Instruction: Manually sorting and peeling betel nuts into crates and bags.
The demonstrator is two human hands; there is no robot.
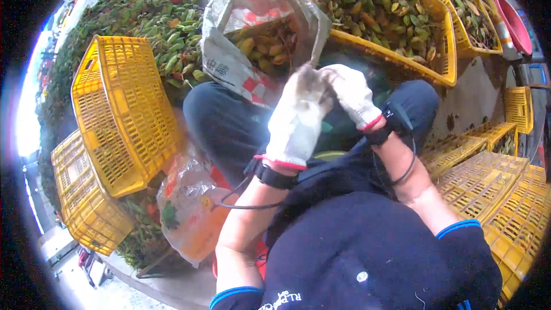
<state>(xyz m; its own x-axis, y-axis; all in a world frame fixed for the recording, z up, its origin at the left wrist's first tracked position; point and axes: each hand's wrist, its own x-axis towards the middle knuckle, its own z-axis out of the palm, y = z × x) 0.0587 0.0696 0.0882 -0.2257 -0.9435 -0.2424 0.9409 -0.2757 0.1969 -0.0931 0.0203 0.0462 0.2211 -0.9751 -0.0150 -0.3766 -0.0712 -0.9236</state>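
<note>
My left hand (pixel 297 112) and my right hand (pixel 351 93) wear white knitted gloves with red cuffs, and the left glove's fingertips are smudged grey. Both hands meet above my lap with fingers bent and pressed together. Anything between them is hidden. Right beyond them stands a white woven sack (pixel 215 31), its mouth wide open. Yellowish-brown pod-like pieces (pixel 270 50) lie inside it. Below the hands, a greenish rounded thing between my legs is mostly covered. Black straps with thin cables circle both wrists.
A yellow crate (pixel 396 60) full of green and brown pods stands at the far right, with more crates beyond. Stacked yellow crates (pixel 123 115) tilt at the left, beside a broad heap of green pods (pixel 172 40). A clear plastic bag (pixel 192 212) lies near my left arm. Low crates (pixel 488 178) line the right.
</note>
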